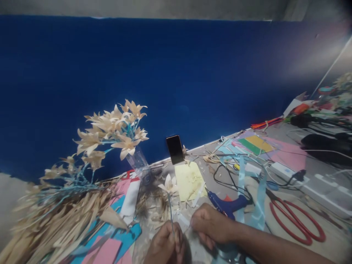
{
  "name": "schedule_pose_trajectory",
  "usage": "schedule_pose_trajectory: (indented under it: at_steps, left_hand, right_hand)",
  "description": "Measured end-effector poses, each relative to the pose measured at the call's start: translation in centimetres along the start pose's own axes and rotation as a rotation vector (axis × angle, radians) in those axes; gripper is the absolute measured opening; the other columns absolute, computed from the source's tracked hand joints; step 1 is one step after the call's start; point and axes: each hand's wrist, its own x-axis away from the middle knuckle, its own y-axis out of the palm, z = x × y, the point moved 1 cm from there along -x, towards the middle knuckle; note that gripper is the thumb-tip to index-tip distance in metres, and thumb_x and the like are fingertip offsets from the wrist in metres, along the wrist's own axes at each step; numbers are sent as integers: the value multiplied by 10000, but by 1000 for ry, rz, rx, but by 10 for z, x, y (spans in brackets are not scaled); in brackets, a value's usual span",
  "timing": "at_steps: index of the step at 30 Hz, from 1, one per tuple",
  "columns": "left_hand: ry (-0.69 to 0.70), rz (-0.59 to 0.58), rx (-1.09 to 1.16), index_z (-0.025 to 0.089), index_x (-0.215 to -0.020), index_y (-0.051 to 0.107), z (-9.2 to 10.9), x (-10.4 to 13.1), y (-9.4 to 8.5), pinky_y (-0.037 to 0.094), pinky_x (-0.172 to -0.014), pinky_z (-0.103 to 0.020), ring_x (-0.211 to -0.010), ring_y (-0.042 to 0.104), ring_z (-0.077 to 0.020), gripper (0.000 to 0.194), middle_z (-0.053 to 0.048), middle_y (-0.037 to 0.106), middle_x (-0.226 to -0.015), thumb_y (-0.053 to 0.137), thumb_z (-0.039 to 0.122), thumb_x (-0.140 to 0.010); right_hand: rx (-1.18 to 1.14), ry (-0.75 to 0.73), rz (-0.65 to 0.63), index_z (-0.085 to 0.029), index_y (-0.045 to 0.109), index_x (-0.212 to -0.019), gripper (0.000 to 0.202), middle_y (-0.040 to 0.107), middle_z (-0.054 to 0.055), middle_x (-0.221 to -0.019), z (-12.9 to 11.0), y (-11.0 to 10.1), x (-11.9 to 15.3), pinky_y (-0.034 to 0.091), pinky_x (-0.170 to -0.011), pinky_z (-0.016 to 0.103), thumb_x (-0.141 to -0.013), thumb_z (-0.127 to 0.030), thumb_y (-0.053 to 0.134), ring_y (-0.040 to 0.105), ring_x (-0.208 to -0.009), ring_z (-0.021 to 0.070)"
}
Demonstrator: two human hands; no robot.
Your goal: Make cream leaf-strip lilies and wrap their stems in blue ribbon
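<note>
My left hand (167, 242) is closed around the thin blue-green stem of a handmade flower (169, 184), which stands upright with pale, husk-like petals. Close beside it, my right hand (209, 226) is pinched; a thin pale strip seems to run from its fingertips toward the stem, though it is too blurred to make out. A blue glue gun (229, 204) lies just beyond my right hand. Its nozzle points toward a yellow sheet (189, 181) spotted with glue and scraps.
A clear vase (139, 165) of finished flowers stands left, near dried husks (63, 223) and coloured paper (108, 251). A phone (175, 149) leans on the blue wall. Red-handled scissors (297, 222), light blue ribbon (259, 198), cables and a power strip (324, 196) lie right.
</note>
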Motion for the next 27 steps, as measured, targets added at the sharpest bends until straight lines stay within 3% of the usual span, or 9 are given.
schedule_pose_trajectory:
  at_steps: [3,5,6,8,10,13,16,20,27]
  left_hand:
    - [-28,106,-45,176,-734,555,6,3,9,266,-442,-187,-435,378,-52,369,42,498,-571,753,478,-807]
    - [-44,214,-62,178,-716,539,11,4,14,290,-460,-179,-469,402,-61,409,49,484,-561,803,488,-751]
    - [-56,248,-75,179,-709,536,13,4,16,283,-455,-175,-470,393,-61,430,52,480,-554,825,498,-720]
    - [-62,280,-105,180,-692,528,15,3,20,272,-443,-176,-463,374,-60,469,55,471,-538,843,527,-678]
    - [-61,282,-140,179,-683,525,16,2,20,260,-435,-177,-453,356,-57,482,57,465,-525,839,544,-670]
    - [-79,266,-162,179,-686,519,13,1,20,245,-431,-180,-440,339,-53,456,63,452,-518,818,523,-707]
    - [-105,201,-193,172,-678,530,10,2,20,260,-434,-188,-414,321,-47,420,73,425,-487,781,498,-758]
    - [-155,203,-313,142,-708,602,9,3,18,254,-408,-176,-408,369,-46,397,53,479,-511,786,491,-747]
    - [-84,322,-391,126,-778,684,10,5,13,325,-397,-181,-409,466,-63,322,7,612,-559,829,401,-694]
  right_hand:
    - [30,-44,24,-145,696,-773,299,650,-32,-633,-3,5,3,390,-474,160,-584,-301,868,526,-523,81]
    - [59,-105,125,-153,714,-820,254,661,-30,-668,-4,7,5,400,-503,166,-610,-229,835,540,-565,92]
    - [70,-122,160,-149,701,-763,161,644,-25,-629,-5,7,6,398,-494,177,-690,-268,782,537,-541,97]
    - [118,-159,193,-151,647,-638,306,583,-20,-524,-5,6,8,394,-476,203,-847,-375,634,509,-466,102]
    - [169,-230,217,-156,632,-610,411,574,-12,-507,-7,4,9,419,-510,222,-913,-420,548,515,-467,108]
    - [146,-336,276,-157,721,-831,213,680,12,-695,-12,3,13,474,-624,237,-864,-353,643,599,-632,134]
    - [80,-378,301,-179,752,-1019,250,738,39,-854,-17,2,16,507,-665,258,-827,-328,694,645,-730,159]
    - [41,-436,365,-178,781,-801,180,769,70,-851,-19,-1,15,531,-771,309,-819,-343,710,686,-810,198]
    - [14,-342,452,-190,737,-698,269,755,38,-756,-16,-5,14,514,-698,312,-754,-452,761,670,-727,200]
